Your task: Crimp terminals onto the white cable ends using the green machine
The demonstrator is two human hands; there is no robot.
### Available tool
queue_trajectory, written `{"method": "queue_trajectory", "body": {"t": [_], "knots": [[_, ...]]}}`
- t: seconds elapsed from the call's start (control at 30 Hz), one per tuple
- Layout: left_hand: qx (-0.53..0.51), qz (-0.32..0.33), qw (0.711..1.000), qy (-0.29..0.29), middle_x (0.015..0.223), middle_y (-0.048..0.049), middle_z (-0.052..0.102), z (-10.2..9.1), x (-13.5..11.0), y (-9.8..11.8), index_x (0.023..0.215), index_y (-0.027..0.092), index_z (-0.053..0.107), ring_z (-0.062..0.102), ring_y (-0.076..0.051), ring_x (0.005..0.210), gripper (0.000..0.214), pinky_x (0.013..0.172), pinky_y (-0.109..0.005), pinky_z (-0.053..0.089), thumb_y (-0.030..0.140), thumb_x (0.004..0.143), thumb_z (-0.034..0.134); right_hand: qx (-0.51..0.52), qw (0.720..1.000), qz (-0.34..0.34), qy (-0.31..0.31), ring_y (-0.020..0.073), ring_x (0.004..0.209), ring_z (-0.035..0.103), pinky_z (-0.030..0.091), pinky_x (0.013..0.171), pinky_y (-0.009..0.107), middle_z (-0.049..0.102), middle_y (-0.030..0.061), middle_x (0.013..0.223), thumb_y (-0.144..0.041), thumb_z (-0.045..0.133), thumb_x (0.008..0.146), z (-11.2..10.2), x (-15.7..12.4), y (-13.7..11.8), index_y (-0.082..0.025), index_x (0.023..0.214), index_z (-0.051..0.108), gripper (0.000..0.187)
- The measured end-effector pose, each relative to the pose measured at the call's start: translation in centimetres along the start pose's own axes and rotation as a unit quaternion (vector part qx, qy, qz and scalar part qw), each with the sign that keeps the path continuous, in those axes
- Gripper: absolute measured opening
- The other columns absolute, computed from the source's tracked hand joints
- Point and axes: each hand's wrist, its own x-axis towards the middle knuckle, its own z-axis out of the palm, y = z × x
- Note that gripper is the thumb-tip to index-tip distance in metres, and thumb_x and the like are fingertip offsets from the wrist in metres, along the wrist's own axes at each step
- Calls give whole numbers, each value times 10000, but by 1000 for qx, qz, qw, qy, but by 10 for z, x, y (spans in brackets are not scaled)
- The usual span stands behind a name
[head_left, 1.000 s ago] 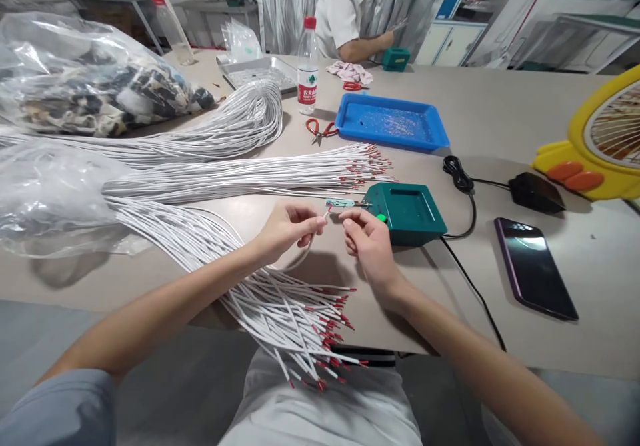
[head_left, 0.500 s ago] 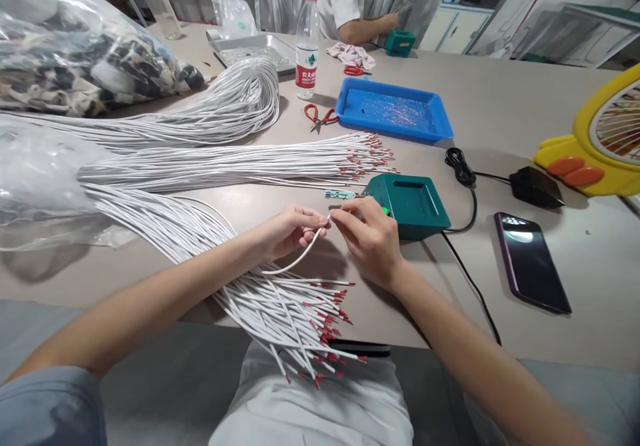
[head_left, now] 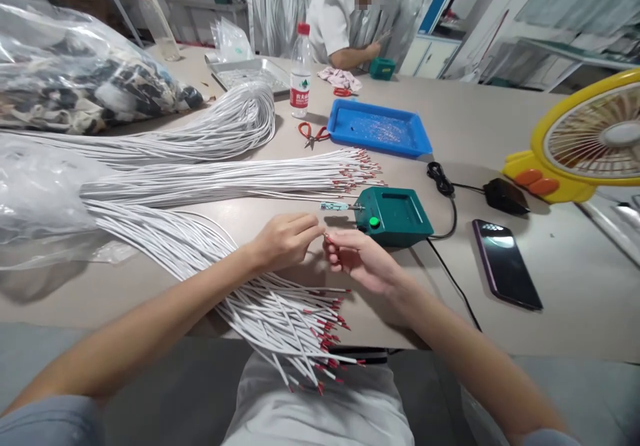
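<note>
Left hand (head_left: 287,241) has rolled over since half a second ago: back of it now faces up, where curled fingers showed before. Right hand (head_left: 357,256) has turned the opposite way, curled fingers now in plain sight. Clock is centred on the hands, 12 straight ahead across the brown-grey flat bench (head_left: 470,119).

Work sits where the hands meet: one thin white cable with a red tip (head_left: 327,238), just above the bench's near edge. Right grip: thumb and forefinger pinch that tip, other fingers folded. Left grip: thumb and fingertips pressed together on the same end; exact contact too small for me to make out from here.

Loose bundle of white cables with red ends (head_left: 295,319) at 6 to 7 o'clock, under the left forearm, ends past the bench edge. Second straight bundle of white cables (head_left: 225,178) at 10 o'clock, red ends pointing right. Looped white cable coil (head_left: 245,123) beyond it, 11 o'clock.

Dark green plastic box with a bright green knob (head_left: 397,216) at 2 o'clock, near the right hand. Red-handled metal cutters (head_left: 311,136) at 12, beside a blue rectangular plastic tray (head_left: 425,145) at 1. Black glossy phone (head_left: 507,263) at 3. Yellow round-framed fan (head_left: 540,146), 2 o'clock, well apart. Co-worker in a white top (head_left: 333,16) at 12, far side.
</note>
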Motion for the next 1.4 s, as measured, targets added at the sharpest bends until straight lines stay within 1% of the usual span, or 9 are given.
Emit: {"method": "queue_trajectory", "body": {"t": [0.07, 0.1, 0.17, 0.23, 0.3, 0.47, 0.67, 0.83, 1.4], "knots": [[-36, -51, 998, 29, 741, -76, 648, 1, 4, -5, 798, 148, 655, 592, -143, 680, 169, 653, -238, 463, 212, 828, 501, -139, 986, -69, 55, 112, 558, 440, 370, 567, 263, 476, -14, 606, -325, 531, 798, 0, -4, -7, -163, 647, 508, 222], [-74, -94, 992, 39, 721, -71, 646, 2, 6, -7, 784, 137, 650, 593, -135, 643, 171, 618, -228, 463, 216, 825, 504, -250, 955, -126, 99, 130, 599, 465, 376, 599, 278, 512, 5, 631, -309, 505, 821, -1, -5, -11, -160, 669, 539, 215], [-164, -188, 968, 40, 651, -54, 636, 3, 11, -11, 780, 116, 650, 592, -129, 569, 172, 554, -216, 459, 237, 806, 532, -476, 833, -223, 174, 180, 758, 515, 382, 700, 319, 595, 60, 776, -263, 484, 849, -8, -3, -21, -156, 767, 607, 182], [-234, -258, 937, 24, 557, -22, 607, 3, 15, -15, 867, 97, 662, 570, -124, 487, 206, 491, -210, 444, 260, 770, 582, -628, 710, -238, 212, 231, 904, 514, 370, 783, 365, 614, 110, 917, -234, 474, 865, -18, 5, -31, -147, 894, 641, 190], [-275, -296, 915, 21, 513, 2, 588, 3, 15, -18, 998, 87, 648, 552, -118, 440, 319, 460, -207, 435, 268, 737, 625, -702, 659, -208, 170, 236, 960, 517, 355, 847, 385, 616, 119, 977, -208, 498, 861, -30, 19, -39, -152, 970, 652, 196], [-311, -293, 903, 33, 523, 11, 596, 5, 13, -20, 1111, 99, 607, 569, -119, 445, 443, 473, -211, 460, 270, 707, 667, -751, 644, -106, 101, 233, 1013, 531, 271, 935, 449, 640, 76, 1018, -246, 558, 849, -48, 46, -48, -236, 939, 694, 163], [-325, -292, 899, 32, 550, 19, 593, 3, 15, -16, 1069, 97, 598, 591, -114, 470, 365, 492, -207, 473, 215, 725, 631, -761, 638, -75, 93, 248, 929, 579, 306, 816, 356, 693, 84, 898, -334, 655, 761, -47, 55, -54, -201, 835, 702, 159], [-383, -326, 864, 22, 577, -13, 632, 0, 16, -15, 1043, 86, 585, 620, -128, 501, 366, 469, -188, 445, 209, 706, 663, -774, 615, -100, 108, 233, 874, 580, 284, 753, 323, 686, 89, 839, -309, 648, 738, -41, 52, -50, -175, 757, 697, 144], [-427, -359, 829, 28, 559, -37, 653, -1, 18, -17, 979, 65, 595, 602, -117, 480, 377, 452, -183, 413, 202, 663, 747, -782, 593, -156, 108, 222, 869, 553, 292, 749, 322, 683, 74, 830, -227, 625, 718, -32, 46, -39, -169, 744, 687, 89]]}}
